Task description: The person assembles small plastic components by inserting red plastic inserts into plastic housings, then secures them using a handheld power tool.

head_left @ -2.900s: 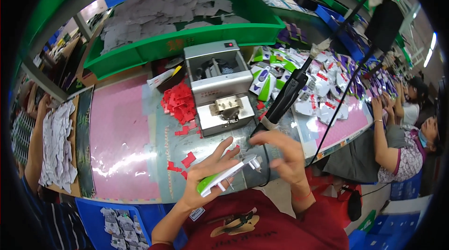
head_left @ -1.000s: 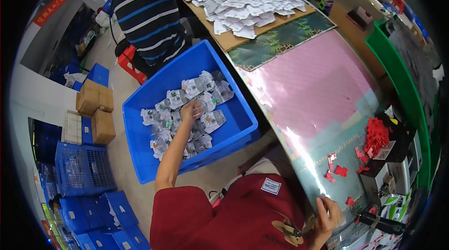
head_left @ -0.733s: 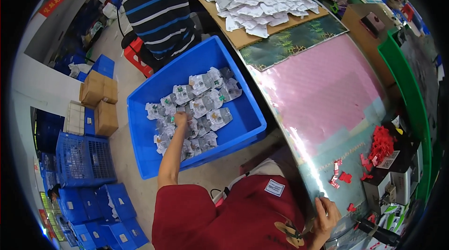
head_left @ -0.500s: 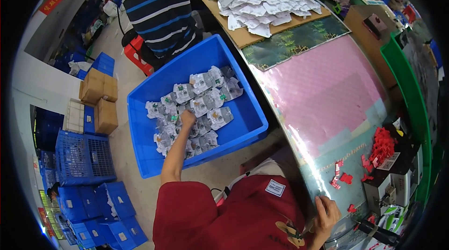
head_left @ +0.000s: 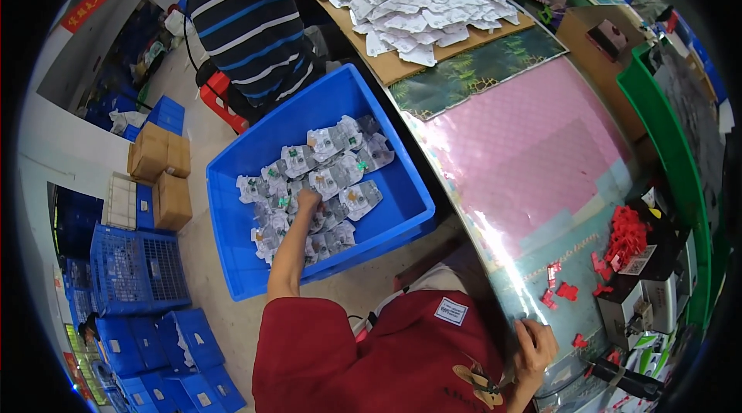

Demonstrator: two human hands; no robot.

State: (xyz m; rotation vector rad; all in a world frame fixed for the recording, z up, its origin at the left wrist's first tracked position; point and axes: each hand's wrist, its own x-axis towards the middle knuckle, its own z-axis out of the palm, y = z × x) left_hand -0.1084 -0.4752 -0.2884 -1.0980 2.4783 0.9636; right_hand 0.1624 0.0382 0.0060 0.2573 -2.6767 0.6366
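Observation:
My left arm reaches down into a large blue bin, where my left hand is closed among the packets. Its fingertips are hidden, so what it grips cannot be made out. Around it lie several flat clear-and-white packets, some showing small green pieces. My right hand rests at the near edge of the glass-topped table, fingers loosely bent and apart, holding nothing visible. Small red plastic pieces lie on the table beyond it.
A co-worker in a striped shirt sits beyond the bin. White cards or packets are heaped on a brown board. A heap of red pieces is near a grey metal device. Blue crates and cardboard boxes stand at the left.
The co-worker's forearm now stretches over the white heap. The whole view has shifted slightly; my left hand remains among the packets, and my right hand stays at the table edge.

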